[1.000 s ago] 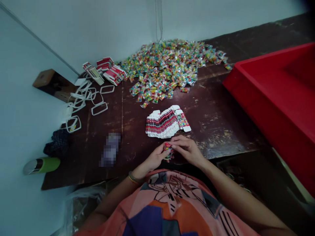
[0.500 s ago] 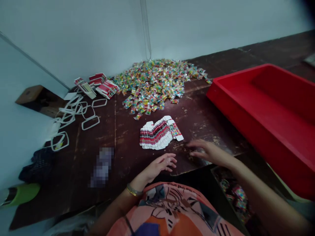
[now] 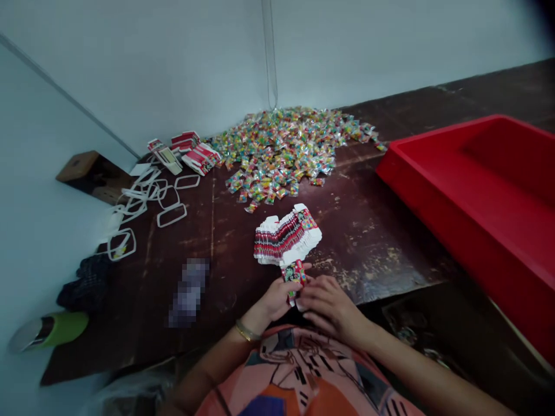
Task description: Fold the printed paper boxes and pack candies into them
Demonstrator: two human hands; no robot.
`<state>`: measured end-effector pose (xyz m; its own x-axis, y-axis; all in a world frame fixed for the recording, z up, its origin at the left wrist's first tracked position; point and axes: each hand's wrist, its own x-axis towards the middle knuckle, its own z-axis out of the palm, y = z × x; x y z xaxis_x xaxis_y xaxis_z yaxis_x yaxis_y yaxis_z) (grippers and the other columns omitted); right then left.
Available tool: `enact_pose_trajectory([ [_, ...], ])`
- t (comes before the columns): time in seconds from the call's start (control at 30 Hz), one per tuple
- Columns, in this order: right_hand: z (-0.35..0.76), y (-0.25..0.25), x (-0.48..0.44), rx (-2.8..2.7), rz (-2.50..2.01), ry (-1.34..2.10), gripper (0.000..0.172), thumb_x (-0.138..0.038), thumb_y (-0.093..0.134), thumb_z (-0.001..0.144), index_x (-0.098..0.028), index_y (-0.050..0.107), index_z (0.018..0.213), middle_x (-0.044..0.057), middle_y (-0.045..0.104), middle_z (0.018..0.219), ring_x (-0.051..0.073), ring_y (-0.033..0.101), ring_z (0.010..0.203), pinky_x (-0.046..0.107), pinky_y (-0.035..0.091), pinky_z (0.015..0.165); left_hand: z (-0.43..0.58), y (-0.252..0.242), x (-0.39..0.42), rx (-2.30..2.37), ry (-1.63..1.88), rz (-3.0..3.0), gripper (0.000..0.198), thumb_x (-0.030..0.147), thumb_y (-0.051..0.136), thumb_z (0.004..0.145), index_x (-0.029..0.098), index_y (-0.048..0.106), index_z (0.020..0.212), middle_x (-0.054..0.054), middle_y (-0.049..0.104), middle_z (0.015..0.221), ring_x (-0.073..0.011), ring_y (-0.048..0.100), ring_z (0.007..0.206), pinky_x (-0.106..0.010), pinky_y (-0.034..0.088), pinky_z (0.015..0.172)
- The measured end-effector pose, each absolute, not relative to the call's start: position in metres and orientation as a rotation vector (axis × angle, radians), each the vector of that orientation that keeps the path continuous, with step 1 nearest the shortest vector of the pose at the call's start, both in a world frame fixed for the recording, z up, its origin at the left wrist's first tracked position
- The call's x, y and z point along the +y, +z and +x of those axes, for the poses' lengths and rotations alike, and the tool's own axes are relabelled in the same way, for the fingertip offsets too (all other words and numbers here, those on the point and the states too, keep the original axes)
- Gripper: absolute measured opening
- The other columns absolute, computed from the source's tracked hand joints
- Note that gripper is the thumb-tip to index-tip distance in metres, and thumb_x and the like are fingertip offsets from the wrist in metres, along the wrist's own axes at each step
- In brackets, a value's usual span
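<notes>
My left hand is closed on a small printed carton, red with multicoloured spots and white flaps, thumb across its front. My right hand is at the carton's lower right end, its curled fingers against it; the fingertips are partly hidden. Just beyond my hands, a fanned row of flat folded cartons lies on the dark table. Farther back is a large heap of small clear packets with colourful sweets inside.
A large red tray stands at the right. White bands, stacks of red-and-white cartons, a wooden box, dark cloth and a green cup are at the left. A blurred purple object lies nearer.
The end carton has left the fanned row and is now in my left hand. My right hand has moved left to join it. The view has shifted slightly.
</notes>
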<state>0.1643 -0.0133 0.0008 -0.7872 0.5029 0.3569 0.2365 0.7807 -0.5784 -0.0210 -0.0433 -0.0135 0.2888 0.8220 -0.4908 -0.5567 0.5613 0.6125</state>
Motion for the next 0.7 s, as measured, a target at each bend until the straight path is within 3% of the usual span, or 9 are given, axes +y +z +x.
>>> enact_pose_trajectory([
  [0.1,0.153,-0.002,-0.006,-2.322,-0.808,0.769,0.033,-0.026,0.058,0.087,-0.023,0.058,0.12,0.011,0.06,0.12,0.026,0.047,0.113,0.048,0.037,0.096,-0.013,-0.015,-0.047,1.033,0.827,0.47,0.022,0.023,0.069,0.062,0.011,0.064,0.079,-0.003,0.065,0.068,-0.0147,0.057,0.064,-0.028,0.042,0.064],
  [0.2,0.151,0.0,0.014,-2.254,-0.856,1.029,0.02,-0.028,0.064,0.083,-0.021,0.064,0.102,0.011,0.06,0.117,0.027,0.048,0.112,0.047,0.037,0.097,-0.007,-0.015,-0.057,1.078,0.69,0.568,0.012,0.023,0.063,0.064,0.013,0.058,0.066,0.0,0.059,0.056,-0.0116,0.052,0.052,-0.025,0.039,0.054],
  [0.33,0.154,0.012,0.025,-2.299,-0.731,1.395,0.016,-0.032,0.072,0.076,-0.018,0.066,0.079,0.01,0.053,0.126,0.027,0.046,0.118,0.045,0.036,0.1,-0.003,-0.015,-0.066,1.061,0.595,0.614,0.011,0.022,0.062,0.064,0.014,0.055,0.068,0.002,0.057,0.057,-0.0098,0.049,0.05,-0.024,0.038,0.052],
  [0.5,0.156,0.023,0.026,-2.372,-0.512,1.699,0.012,-0.031,0.068,0.08,-0.02,0.072,0.083,0.009,0.055,0.123,0.026,0.046,0.122,0.042,0.036,0.101,-0.016,-0.002,-0.063,0.889,0.486,0.756,0.022,0.022,0.073,0.06,0.013,0.06,0.075,0.0,0.06,0.071,-0.0105,0.052,0.063,-0.024,0.041,0.062],
  [0.6,0.154,0.022,0.021,-2.234,-0.562,1.807,0.015,-0.033,0.067,0.08,-0.019,0.072,0.083,0.008,0.056,0.118,0.023,0.055,0.11,0.034,0.045,0.091,-0.02,-0.001,-0.063,0.87,0.505,0.769,0.03,0.035,0.074,0.065,0.012,0.062,0.081,-0.003,0.064,0.076,-0.0131,0.056,0.066,-0.027,0.044,0.066],
  [0.7,0.152,0.016,0.007,-2.058,-0.809,1.753,0.017,-0.031,0.06,0.085,-0.019,0.07,0.088,0.006,0.063,0.097,0.019,0.061,0.087,0.03,0.049,0.078,-0.013,-0.014,-0.07,1.13,0.699,0.776,0.035,0.042,0.075,0.065,0.012,0.06,0.074,0.0,0.06,0.067,-0.0118,0.052,0.061,-0.025,0.042,0.06],
])
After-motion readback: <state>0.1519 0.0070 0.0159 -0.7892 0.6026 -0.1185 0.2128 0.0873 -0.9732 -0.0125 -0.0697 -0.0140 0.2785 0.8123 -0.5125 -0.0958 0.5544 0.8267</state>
